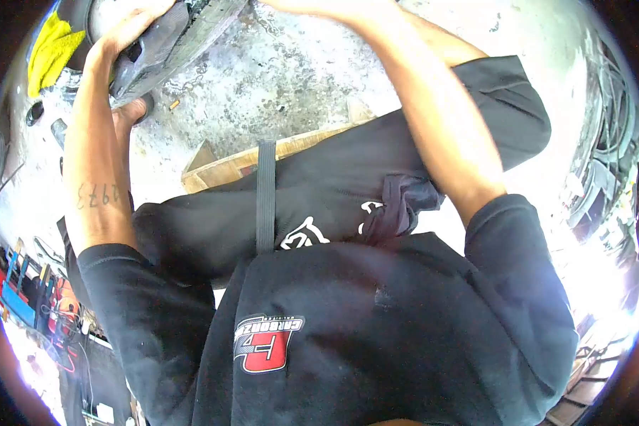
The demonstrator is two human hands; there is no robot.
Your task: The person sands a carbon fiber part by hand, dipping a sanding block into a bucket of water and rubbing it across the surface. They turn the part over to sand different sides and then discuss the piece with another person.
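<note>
At the top left, my left hand (136,27) rests on the edge of a curved, scuffed dark grey panel (165,53). The fingers reach over its near side and seem to grip it, though the top of the frame cuts them off in part. The panel's upper end runs out of view, so its exact kind cannot be told. My right hand (319,6) lies at the top edge, right of the panel. Its fingers are mostly out of frame, and whether it touches the panel is hidden.
A yellow cloth (52,51) hangs over a dark round rim at the left. My sandalled foot (129,112) is below the panel. A low wooden frame (224,167) shows under my legs, and a dark cloth (408,202) lies on my lap. Black hoses or tyres (607,142) are piled at right.
</note>
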